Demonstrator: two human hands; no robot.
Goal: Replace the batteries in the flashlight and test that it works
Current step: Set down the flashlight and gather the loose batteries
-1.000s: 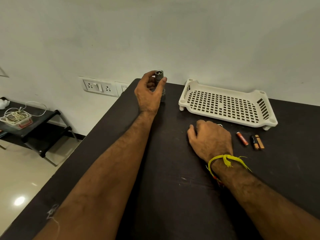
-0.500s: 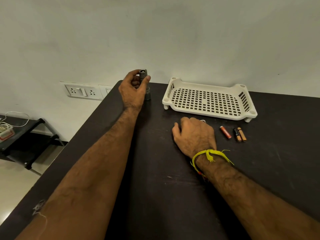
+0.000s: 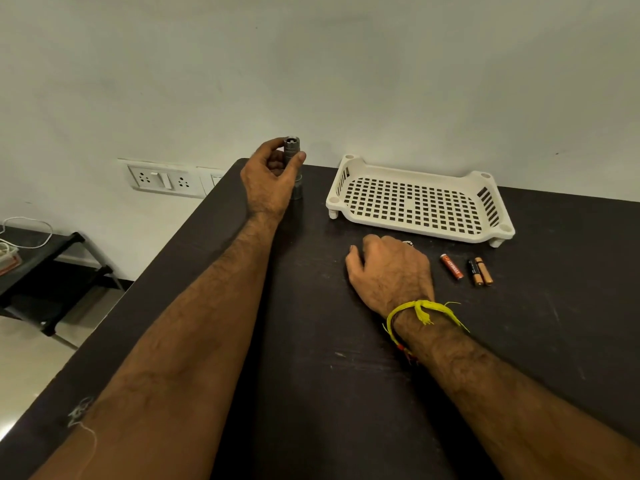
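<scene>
Your left hand [image 3: 268, 178] is at the far-left corner of the dark table [image 3: 311, 393], fingers wrapped around the grey flashlight [image 3: 293, 157], which stands upright on the tabletop; thumb and fingertips pinch its upper section, and the lower end shows below your palm, touching the table. Your right hand [image 3: 391, 271] lies knuckles-up on the table, roughly 4 o'clock from the flashlight, fingers curled loosely down and together; can't tell whether they cover anything (a small shiny bit peeks out at the far knuckles, too small to identify). Yellow thread [image 3: 420, 311] is tied round that wrist. At 3 o'clock of the right hand, three batteries lie flat on the table: an orange one [image 3: 452, 266], then just beside it a black-and-copper pair [image 3: 480, 271] touching each other side by side. The white slotted tray [image 3: 415, 199] sits at 12 o'clock of the batteries, near the wall, well apart from the flashlight.
</scene>
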